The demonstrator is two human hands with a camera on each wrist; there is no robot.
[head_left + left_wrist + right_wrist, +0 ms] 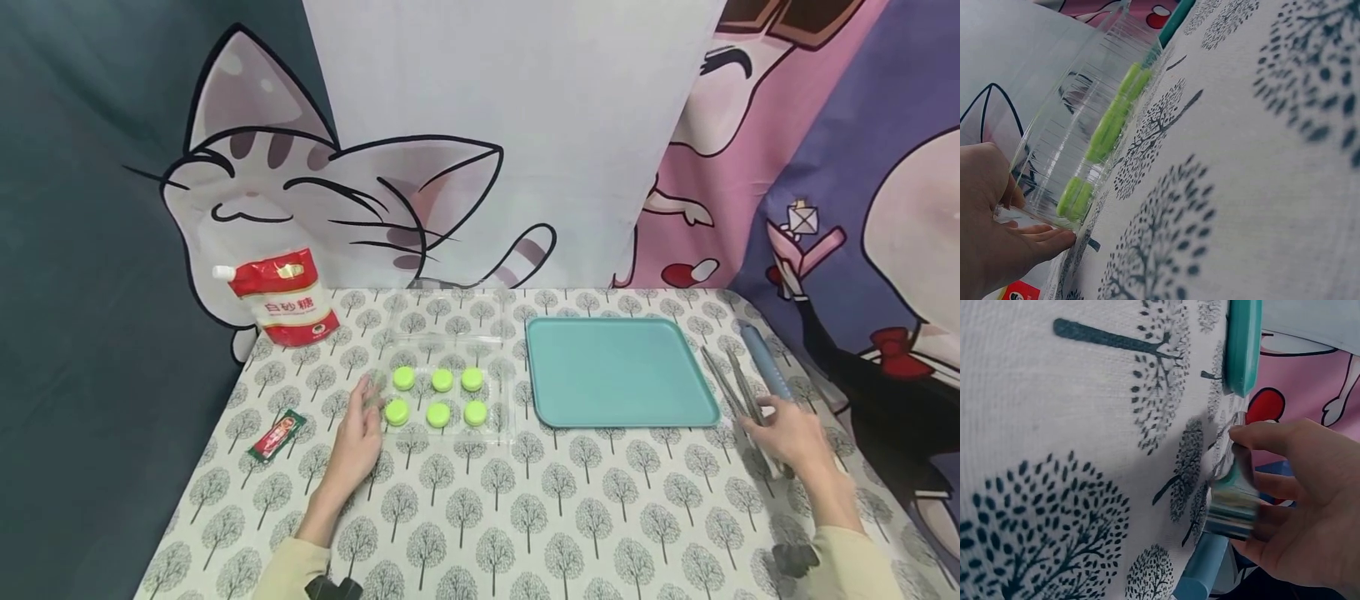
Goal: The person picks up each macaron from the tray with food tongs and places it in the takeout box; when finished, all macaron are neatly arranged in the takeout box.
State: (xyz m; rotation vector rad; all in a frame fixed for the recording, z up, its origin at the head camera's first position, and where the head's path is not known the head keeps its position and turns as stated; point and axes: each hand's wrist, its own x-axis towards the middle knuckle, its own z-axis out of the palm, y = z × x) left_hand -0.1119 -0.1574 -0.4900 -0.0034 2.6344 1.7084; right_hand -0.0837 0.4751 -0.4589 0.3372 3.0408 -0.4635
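Observation:
A clear plastic box [504,398] stands open on the table, its lid [447,321] folded back. Several bright green macarons [438,414] sit inside in two rows. My left hand [361,433] holds the box by its left end; in the left wrist view the fingers [1047,242] are low against the wall, near the cloth. On the right, my right hand [793,435] grips metal tongs [723,379] around the middle, their tips pointing away from me and apart. The right wrist view shows the shiny bent metal [1232,512] between thumb and fingers.
A teal tray [618,375] lies between the box and the tongs. Beside the tongs is a blue cylinder [765,361]. A red and white sugar bag [288,298] stands back left, with a small red and green packet [277,436] nearer. Printed cloth backdrops rise behind the table.

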